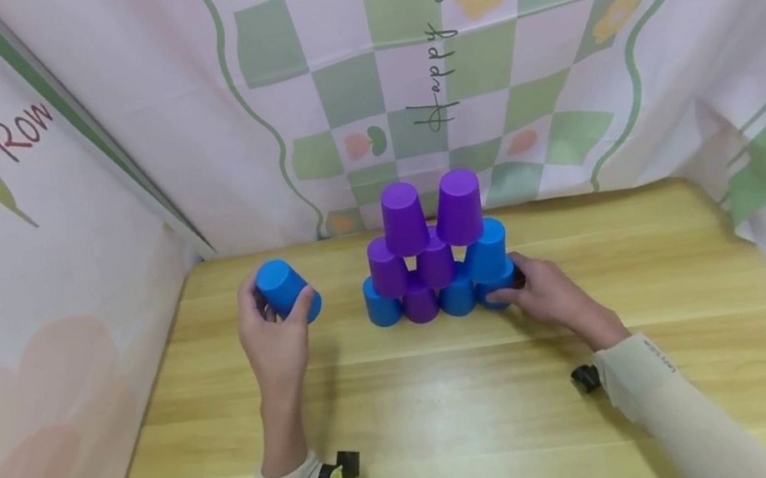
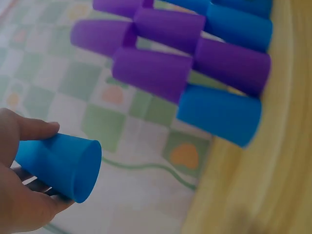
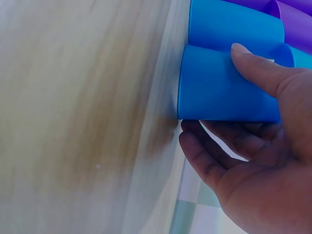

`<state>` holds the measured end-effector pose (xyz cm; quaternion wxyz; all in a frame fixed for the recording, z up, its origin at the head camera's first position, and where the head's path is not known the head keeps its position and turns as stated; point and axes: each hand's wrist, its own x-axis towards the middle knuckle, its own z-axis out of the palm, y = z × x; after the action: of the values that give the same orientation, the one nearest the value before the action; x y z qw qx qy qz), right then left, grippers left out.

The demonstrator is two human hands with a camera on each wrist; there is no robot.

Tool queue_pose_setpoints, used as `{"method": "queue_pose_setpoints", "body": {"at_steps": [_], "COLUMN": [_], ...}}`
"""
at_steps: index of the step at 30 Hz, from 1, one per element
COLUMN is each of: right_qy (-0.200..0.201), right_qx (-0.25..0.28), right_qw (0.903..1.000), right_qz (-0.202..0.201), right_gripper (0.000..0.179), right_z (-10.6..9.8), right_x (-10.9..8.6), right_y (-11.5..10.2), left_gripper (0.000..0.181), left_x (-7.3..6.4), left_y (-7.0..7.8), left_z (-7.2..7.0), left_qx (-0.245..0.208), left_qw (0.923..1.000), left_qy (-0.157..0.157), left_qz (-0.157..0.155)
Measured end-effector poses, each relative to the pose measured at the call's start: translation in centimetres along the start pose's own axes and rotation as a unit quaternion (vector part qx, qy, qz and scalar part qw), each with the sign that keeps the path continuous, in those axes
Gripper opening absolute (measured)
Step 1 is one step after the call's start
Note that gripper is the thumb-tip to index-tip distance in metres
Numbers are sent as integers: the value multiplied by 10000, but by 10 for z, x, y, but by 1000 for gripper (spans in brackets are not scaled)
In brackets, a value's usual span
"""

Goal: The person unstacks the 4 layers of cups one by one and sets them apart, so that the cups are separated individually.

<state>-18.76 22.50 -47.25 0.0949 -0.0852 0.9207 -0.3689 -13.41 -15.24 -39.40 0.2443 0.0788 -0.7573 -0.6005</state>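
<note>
My left hand (image 1: 276, 337) grips a blue cup (image 1: 282, 287), mouth down and tilted, in the air left of a stack of upside-down cups. In the left wrist view, the thumb and fingers wrap the blue cup (image 2: 63, 165) from opposite sides. My right hand (image 1: 547, 292) holds the blue cup (image 3: 224, 90) at the right end of the bottom row, thumb on its front and fingers around its outer side. Above it sits another blue cup (image 1: 487, 249), beside two purple cups in the middle row. Two purple cups, one left (image 1: 403, 219) and one right (image 1: 460, 207), form the top row.
The bottom row's left end is a blue cup (image 1: 382, 302), then a purple cup (image 1: 420, 302) and a blue cup (image 1: 457, 291). They stand on a wooden table (image 1: 441, 407). A checked curtain (image 1: 347, 93) hangs behind the table's far edge.
</note>
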Motion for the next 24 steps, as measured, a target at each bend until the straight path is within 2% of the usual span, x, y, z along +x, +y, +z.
{"method": "queue_pose_setpoints", "body": {"at_steps": [15,24], "right_qy": [-33,-54], "right_qx": [7,-38], "right_qw": [10000,10000], "right_qz": [-10,-59], "right_gripper": [58,57], "right_z": [0,-2], "right_x": [1,1], "right_y": [0,0], "left_gripper": [61,52], "left_x": [22,31], "left_y": [-69,-93], "left_z": [-20,-32], "left_qx": [71,304], "left_qw": [9949,9921], "left_qy": [661,849], "left_qz": [-756,-873]}}
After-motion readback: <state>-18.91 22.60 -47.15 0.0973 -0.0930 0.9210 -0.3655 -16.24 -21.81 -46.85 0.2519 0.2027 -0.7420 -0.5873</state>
